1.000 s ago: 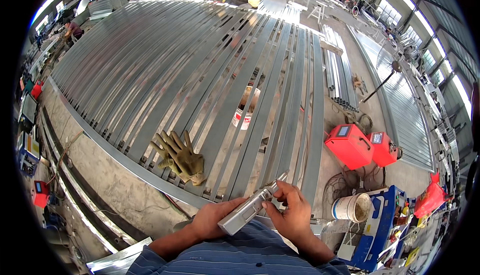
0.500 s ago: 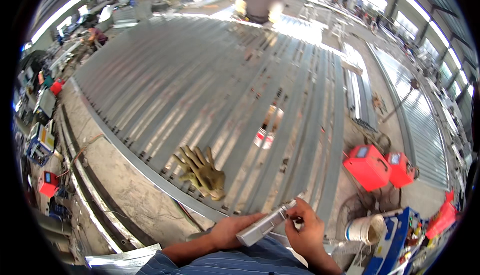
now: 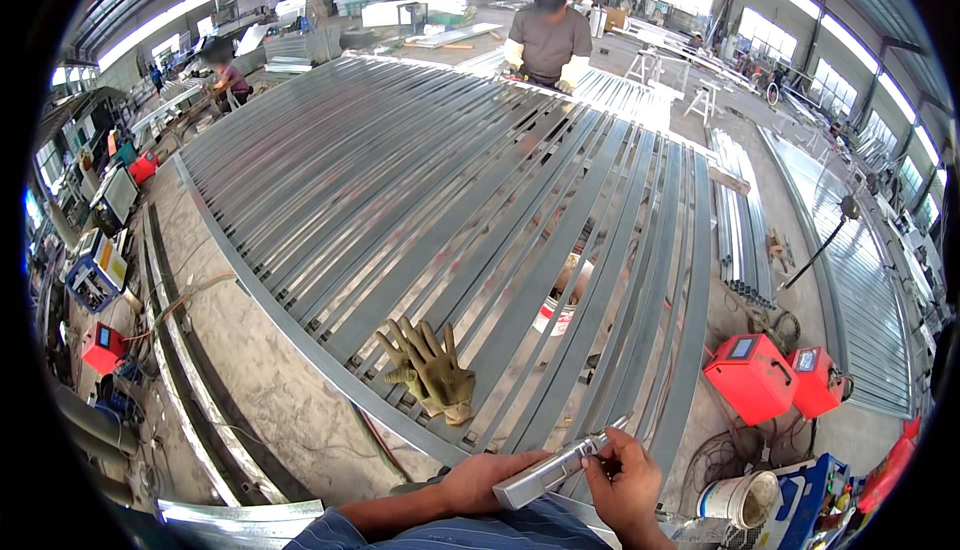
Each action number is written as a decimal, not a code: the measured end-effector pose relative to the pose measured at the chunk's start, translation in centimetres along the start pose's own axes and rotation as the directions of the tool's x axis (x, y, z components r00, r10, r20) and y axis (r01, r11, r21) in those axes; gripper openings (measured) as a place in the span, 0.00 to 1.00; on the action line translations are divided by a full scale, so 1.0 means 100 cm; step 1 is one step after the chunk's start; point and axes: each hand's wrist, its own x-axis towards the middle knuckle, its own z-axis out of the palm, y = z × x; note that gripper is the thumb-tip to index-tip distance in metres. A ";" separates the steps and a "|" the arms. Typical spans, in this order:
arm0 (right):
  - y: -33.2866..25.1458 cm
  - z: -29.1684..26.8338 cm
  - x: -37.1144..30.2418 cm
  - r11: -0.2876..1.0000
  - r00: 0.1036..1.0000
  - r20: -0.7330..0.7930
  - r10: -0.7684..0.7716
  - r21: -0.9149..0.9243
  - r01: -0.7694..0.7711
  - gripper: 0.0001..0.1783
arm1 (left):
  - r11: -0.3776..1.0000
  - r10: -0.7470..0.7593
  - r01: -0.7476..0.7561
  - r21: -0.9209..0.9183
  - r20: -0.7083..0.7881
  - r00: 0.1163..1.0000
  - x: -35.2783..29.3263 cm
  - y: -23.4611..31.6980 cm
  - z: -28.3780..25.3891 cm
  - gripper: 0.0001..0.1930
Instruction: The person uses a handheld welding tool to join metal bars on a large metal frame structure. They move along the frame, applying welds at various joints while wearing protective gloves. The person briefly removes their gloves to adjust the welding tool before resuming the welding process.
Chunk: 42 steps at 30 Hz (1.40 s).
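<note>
Close to my body, a silver, box-shaped metal fitting (image 3: 541,480) is held tilted, with a thin rod-like end pointing away to the right. My left hand (image 3: 487,480) grips its near end from the left side. At its far end, my right hand (image 3: 622,478) has thumb and fingers bent against the fitting; any small part between them is too hidden to name. A pair of olive work gloves (image 3: 432,375) lies just beyond, on a large panel of grey metal slats (image 3: 420,215).
Red machines (image 3: 750,380) stand on the floor at the right, with cables, a white bucket (image 3: 742,498) and a blue case nearby. Another white bucket (image 3: 558,312) shows between the slats. Metal rails (image 3: 190,380) lie on the left. A person (image 3: 548,40) stands at the panel's far edge.
The view has shifted, so the scene sits lower and farther right. Both hands still hold the fitting, and the right fingers have closed in more on its far end.
</note>
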 end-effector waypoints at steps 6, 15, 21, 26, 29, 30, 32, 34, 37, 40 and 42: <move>-0.004 -0.001 0.001 0.999 0.999 -0.037 0.000 0.045 0.002 0.32 | 1.000 0.006 -0.005 0.008 -0.006 1.000 -0.002 0.000 0.004 0.39; -0.019 0.003 -0.009 0.996 0.996 -0.075 0.054 0.078 -0.049 0.28 | 1.000 0.022 -0.022 -0.018 -0.002 1.000 -0.007 0.004 0.000 0.40; -0.015 0.013 -0.005 0.998 0.999 -0.031 0.007 -0.055 -0.008 0.13 | 0.999 0.046 -0.047 -0.025 -0.032 0.998 -0.005 -0.012 0.004 0.40; -0.017 0.014 -0.010 0.999 0.987 -0.157 -0.022 -0.037 0.016 0.14 | 0.995 -0.069 0.067 -0.072 -0.038 0.997 0.001 -0.003 0.010 0.36; -0.018 0.010 -0.015 0.999 0.973 -0.232 0.011 -0.037 -0.020 0.18 | 0.998 -0.033 0.031 -0.062 -0.030 0.999 0.006 -0.015 0.011 0.34; -0.016 0.010 -0.018 0.997 0.968 -0.250 0.035 -0.057 -0.051 0.18 | 0.996 -0.033 0.031 -0.086 -0.017 0.999 0.008 -0.018 0.012 0.34; -0.016 0.013 -0.023 0.991 0.960 -0.270 0.078 -0.087 -0.105 0.18 | 0.994 -0.032 0.033 -0.104 0.013 0.999 0.011 -0.019 0.008 0.34; -0.012 0.020 -0.026 0.987 0.966 -0.238 0.102 -0.100 -0.129 0.16 | 0.995 -0.026 0.030 -0.100 0.035 0.999 0.012 -0.016 0.003 0.35; -0.008 0.024 -0.029 0.986 0.972 -0.206 0.110 -0.098 -0.133 0.15 | 0.999 -0.048 0.049 -0.017 0.094 0.994 0.016 -0.011 0.000 0.35; -0.012 0.021 -0.027 0.992 0.975 -0.200 0.098 -0.064 -0.113 0.16 | 0.999 0.004 0.000 -0.049 0.074 0.997 0.017 -0.005 0.001 0.34; -0.014 0.019 -0.027 0.994 0.977 -0.191 0.094 -0.040 -0.103 0.17 | 0.999 0.003 0.000 -0.046 0.053 0.999 0.017 0.001 0.004 0.34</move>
